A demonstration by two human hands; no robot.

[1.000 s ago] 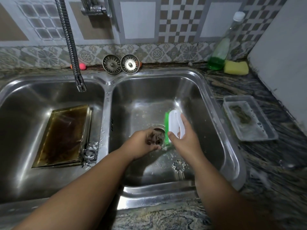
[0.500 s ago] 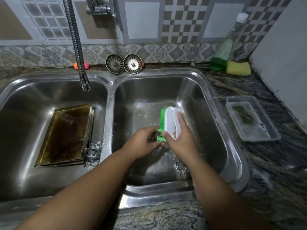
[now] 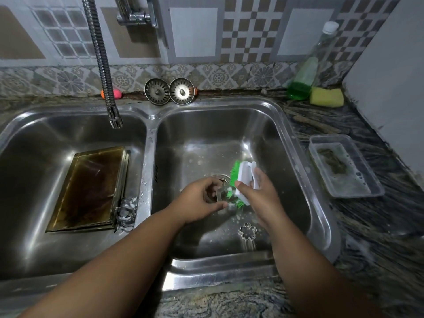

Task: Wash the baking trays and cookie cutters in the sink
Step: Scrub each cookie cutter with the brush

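Observation:
Over the right basin of the steel double sink (image 3: 298, 143), my left hand (image 3: 197, 203) pinches a small metal cookie cutter (image 3: 218, 193). My right hand (image 3: 259, 196) grips a white-handled scrub brush with green bristles (image 3: 241, 177), and the bristles press against the cutter. A flower-shaped cookie cutter (image 3: 247, 231) lies on the soapy floor of the same basin, near the front. In the left basin, gold baking trays (image 3: 91, 189) lie stacked flat, with several metal cutters (image 3: 126, 212) piled at their right front corner.
A flexible tap hose (image 3: 103, 65) hangs over the left basin. Two sink strainers (image 3: 169, 90) lean on the back ledge. On the right counter stand a green soap bottle (image 3: 305, 74), a yellow sponge (image 3: 327, 97) and a clear plastic tub of soapy water (image 3: 344, 166).
The brush has slid back and forth along the cutter held in my left hand. Both hands stay over the drain of the right basin.

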